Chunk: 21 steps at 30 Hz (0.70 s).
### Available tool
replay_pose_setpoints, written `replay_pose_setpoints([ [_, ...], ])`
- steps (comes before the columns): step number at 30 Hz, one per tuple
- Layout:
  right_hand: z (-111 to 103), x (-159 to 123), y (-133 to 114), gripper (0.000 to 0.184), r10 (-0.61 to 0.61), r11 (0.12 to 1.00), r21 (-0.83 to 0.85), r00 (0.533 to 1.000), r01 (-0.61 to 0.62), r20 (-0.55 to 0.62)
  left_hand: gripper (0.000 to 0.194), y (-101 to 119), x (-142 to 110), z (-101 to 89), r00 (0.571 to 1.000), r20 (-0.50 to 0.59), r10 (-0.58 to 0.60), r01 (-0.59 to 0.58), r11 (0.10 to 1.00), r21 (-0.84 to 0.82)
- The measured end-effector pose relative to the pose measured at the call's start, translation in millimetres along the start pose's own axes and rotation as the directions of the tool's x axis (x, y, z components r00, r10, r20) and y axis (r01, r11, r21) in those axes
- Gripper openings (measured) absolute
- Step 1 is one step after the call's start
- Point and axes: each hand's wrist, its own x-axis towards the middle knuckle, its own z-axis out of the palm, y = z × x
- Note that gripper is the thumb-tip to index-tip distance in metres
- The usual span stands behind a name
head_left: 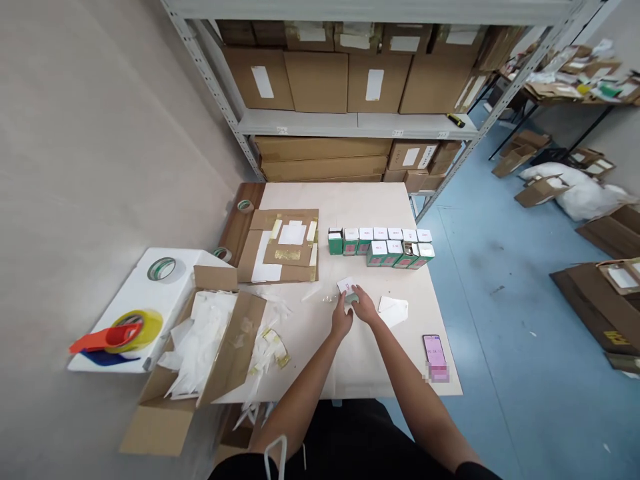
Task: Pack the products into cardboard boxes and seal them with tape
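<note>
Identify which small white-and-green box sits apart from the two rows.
The box between the left hand and right hand, nearer the camera wearer; the others stand grouped in the rows beyond it.

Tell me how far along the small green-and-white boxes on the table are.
Looks done: most boxes in the two rows have white tops that appear closed. In hand: one small box, held between the left hand and right hand. Probably left: the back row's leftmost box and one front-row box appear open.
</note>
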Motion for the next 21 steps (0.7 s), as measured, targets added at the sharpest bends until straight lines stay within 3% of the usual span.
replay_pose_setpoints([
  [6,39,-69,-34,0.072,0.033,0.999,0.031,0.999,-0.034,0.01,0.087,-16,-77,-44.7,1.0,-0.021,-0.01,0.012,0.998,0.066],
  [12,99,-126,-43,0.083,0.005,0.998,0.056,1.0,-0.004,-0.009,0.079,-46,-126,-92.1,0.999,0.024,-0.022,0.02,0.995,0.101],
  [16,125,-140,-40,0.095,0.006,1.0,-0.007,1.0,-0.007,-0.012,0.076,-55,-124,-121.9,0.998,0.038,-0.048,0.04,0.977,0.209],
  [19,126,-140,-41,0.098,0.02,0.999,-0.044,0.999,-0.022,-0.04,0.071,-50,-100,-142.0,0.997,0.011,0.076,-0.076,0.965,0.252],
  [21,125,-138,-42,0.097,0.052,0.997,-0.058,0.998,-0.055,-0.039,0.074,-46,-82,-149.3,0.982,0.102,0.156,-0.177,0.952,0.248],
])
